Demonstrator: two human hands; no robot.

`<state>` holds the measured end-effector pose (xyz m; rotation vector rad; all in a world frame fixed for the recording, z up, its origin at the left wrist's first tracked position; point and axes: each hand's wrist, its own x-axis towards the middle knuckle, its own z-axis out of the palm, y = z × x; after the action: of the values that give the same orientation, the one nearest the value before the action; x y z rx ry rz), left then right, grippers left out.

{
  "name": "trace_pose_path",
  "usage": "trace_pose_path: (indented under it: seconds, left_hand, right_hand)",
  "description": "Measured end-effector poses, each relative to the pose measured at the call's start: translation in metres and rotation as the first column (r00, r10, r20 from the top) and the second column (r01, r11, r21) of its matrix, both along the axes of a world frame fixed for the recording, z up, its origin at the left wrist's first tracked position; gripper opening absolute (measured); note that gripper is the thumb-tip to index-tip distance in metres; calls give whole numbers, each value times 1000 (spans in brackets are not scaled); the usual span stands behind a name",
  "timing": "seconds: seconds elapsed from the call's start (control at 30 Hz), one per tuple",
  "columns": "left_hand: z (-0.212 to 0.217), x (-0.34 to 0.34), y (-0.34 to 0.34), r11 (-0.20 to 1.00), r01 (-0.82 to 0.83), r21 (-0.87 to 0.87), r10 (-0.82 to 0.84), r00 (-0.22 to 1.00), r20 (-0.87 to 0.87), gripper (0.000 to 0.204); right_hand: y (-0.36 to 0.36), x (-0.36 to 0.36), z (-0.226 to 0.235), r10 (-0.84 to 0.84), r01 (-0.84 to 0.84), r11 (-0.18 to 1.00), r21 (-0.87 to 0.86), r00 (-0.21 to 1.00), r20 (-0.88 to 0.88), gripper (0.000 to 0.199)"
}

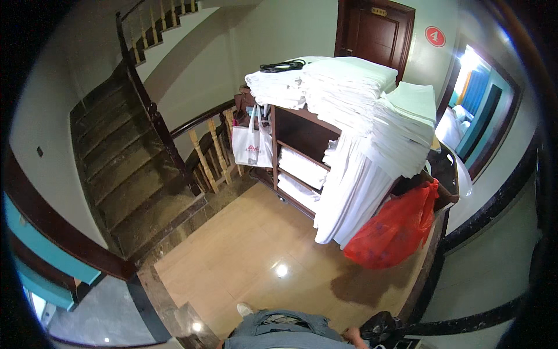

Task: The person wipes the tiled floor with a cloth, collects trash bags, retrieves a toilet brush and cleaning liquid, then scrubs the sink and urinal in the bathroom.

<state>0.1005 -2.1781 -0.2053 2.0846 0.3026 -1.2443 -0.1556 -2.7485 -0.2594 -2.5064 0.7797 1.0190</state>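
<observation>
Only a small part of my right hand (354,336) shows at the lower edge, beside my grey clothing. Its fingers are mostly cut off or hidden. Just to its right is a black plastic bag (381,326); whether the hand grips it I cannot make out. My left hand is out of the picture. Ahead stands a dark brown linen cart (275,139) with folded white linens (349,78) stacked on top and more on its shelves. Long white sheets (349,192) hang over its near side. A full red plastic bag (395,227) hangs at its right end.
A white tote bag (252,145) hangs on the cart's left end, and a coiled black cable (283,66) lies on top. Stone stairs (116,151) with a wooden handrail (154,119) rise at the left. Behind the cart is a brown door (378,41); a lit doorway (471,110) opens at right.
</observation>
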Motion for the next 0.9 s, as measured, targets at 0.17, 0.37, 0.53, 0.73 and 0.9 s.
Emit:
trace_pose_path:
  seconds: [0.17, 0.37, 0.53, 0.73, 0.9]
  left_hand:
    - [-1, 86, 18, 985, -152, -84, 147, 988, -56, 40]
    - [-7, 160, 35, 983, -92, -159, 77, 992, -102, 36]
    - [-11, 171, 20, 973, -106, -207, 79, 988, -133, 33]
    - [-7, 148, -20, 976, -12, -215, -23, 987, -158, 28]
    - [-4, 122, -73, 981, 86, -175, -109, 986, -129, 25]
  right_hand:
    - [52, 122, 19, -111, 141, 965, -222, 984, 139, 17]
    - [133, 257, 42, -336, 76, 822, 564, 865, 372, 34]
    - [168, 284, 66, -335, 151, 838, 525, 901, 275, 37]
    - [147, 210, 81, -487, 336, 826, 453, 829, 274, 39]
    - [112, 96, 59, -529, 427, 800, 422, 834, 159, 45]
